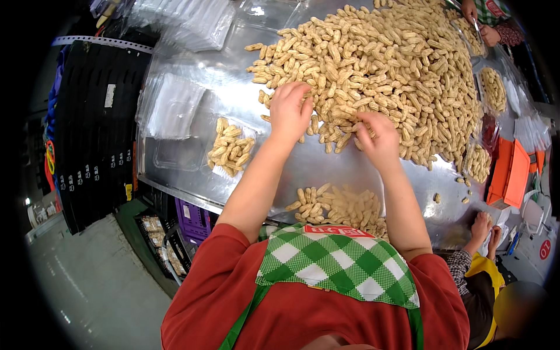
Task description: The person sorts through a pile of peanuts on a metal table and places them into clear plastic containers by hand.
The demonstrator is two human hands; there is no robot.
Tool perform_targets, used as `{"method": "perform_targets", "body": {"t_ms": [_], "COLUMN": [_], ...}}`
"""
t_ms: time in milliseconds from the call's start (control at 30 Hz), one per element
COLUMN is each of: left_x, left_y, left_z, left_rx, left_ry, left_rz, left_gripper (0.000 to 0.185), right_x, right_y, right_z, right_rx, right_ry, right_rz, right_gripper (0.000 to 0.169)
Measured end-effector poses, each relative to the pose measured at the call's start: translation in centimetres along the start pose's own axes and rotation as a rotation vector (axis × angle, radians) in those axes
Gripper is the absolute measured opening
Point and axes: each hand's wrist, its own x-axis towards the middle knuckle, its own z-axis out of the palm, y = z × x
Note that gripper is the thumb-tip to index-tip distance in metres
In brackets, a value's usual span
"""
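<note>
A big heap of unshelled peanuts [393,74] covers the middle of the metal table [319,168]. At the heap's near left edge is my left hand [291,109], fingers bent over the peanuts; its fingertips are partly hidden. My right hand [379,138] reaches into the near edge with curled fingers and thumb touching peanuts. Whether either hand grips any is unclear. To the left, a clear plastic tray [209,164] holds a small portion of peanuts [231,147]. A smaller peanut pile [332,205] lies at the table edge by my apron [337,267].
Stacked clear plastic trays [175,107] stand left, with more packaging [188,22] behind. Black crates [96,127] and a purple crate [192,221] flank the table. Another person's hands [481,30] work at upper right, another's [485,229] at lower right near an orange bin [507,175].
</note>
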Motion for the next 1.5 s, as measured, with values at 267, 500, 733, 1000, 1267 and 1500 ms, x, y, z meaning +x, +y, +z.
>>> {"method": "perform_targets", "body": {"t_ms": [267,500,733,1000,1267,1500], "left_x": [4.2,5.0,4.2,2.3,-3.6,-2.7], "left_y": [2.5,3.0,2.6,5.3,3.1,2.0], "left_z": [2.9,4.1,2.8,-0.3,0.4,-1.9], "left_rx": [0.043,0.148,-0.113,-0.429,-1.584,-1.634], "left_ry": [0.058,-0.125,-0.139,-0.421,-0.295,-0.16], "left_rz": [0.096,0.073,0.018,-0.083,-0.911,-0.98], "left_gripper": [0.012,0.014,0.015,0.016,0.016,0.016], "right_x": [3.7,6.5,4.6,3.3,-0.5,5.1], "right_y": [1.9,2.0,3.5,1.1,-2.6,1.4], "right_z": [0.4,4.7,1.6,0.6,4.0,2.2], "right_rx": [0.033,-0.148,0.775,0.922,0.952,0.028], "right_ry": [0.153,0.111,0.174,-0.112,-0.244,0.099], "right_rz": [0.226,0.135,0.464,0.607,0.597,0.05], "right_gripper": [0.015,0.018,0.014,0.015,0.015,0.017]}}
